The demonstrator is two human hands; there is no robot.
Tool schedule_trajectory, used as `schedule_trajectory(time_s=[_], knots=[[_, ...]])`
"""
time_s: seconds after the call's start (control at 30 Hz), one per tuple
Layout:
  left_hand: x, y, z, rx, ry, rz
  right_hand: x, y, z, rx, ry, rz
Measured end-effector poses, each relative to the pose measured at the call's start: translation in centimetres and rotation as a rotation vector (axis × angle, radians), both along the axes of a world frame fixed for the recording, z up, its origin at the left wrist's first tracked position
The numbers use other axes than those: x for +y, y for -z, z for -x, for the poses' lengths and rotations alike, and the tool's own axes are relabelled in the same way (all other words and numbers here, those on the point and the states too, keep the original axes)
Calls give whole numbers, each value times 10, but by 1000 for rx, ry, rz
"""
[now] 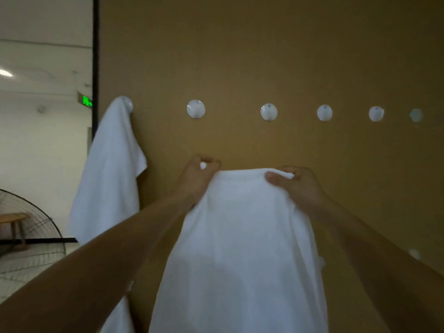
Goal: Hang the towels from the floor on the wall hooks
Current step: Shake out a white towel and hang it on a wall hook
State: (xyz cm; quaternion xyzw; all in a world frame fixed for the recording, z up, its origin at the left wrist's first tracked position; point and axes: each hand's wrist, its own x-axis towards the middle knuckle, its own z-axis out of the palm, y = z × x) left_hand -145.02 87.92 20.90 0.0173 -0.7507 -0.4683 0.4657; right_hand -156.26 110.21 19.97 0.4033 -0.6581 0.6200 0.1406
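Note:
I hold a white towel (242,248) up in front of a brown wall (264,56). My left hand (197,179) is closed on its upper left corner and my right hand (295,183) grips its upper right edge. The towel's top edge stretches between them and the rest hangs down out of frame. Above my hands runs a row of several round white wall hooks; the nearest bare hook (195,108) is just above my left hand, another hook (268,112) above the towel's middle. A second white towel (108,169) hangs from the leftmost hook (127,103).
The wall ends at a black vertical edge (95,56) on the left. Beyond it are a white room, a large black fan (28,231), a wooden bench (12,219) and a green exit sign (86,101). A small white fitting (414,254) sits low on the wall at right.

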Motion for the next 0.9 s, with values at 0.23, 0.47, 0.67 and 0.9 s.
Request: schedule_trajectory(time_s=[0.23, 0.47, 0.67, 0.9], knots=[[-54, -51, -18, -47, -40, 313, -85, -54, 1, 137, 45, 87], [-100, -131, 0, 191, -449, 389, -156, -141, -2, 333, 315, 181], [-135, -182, 29, 248, -611, 438, -194, -199, 16, 404, 582, 105], [-138, -170, 34, 92, -636, 384, -201, -165, 36, 457, 593, 79]])
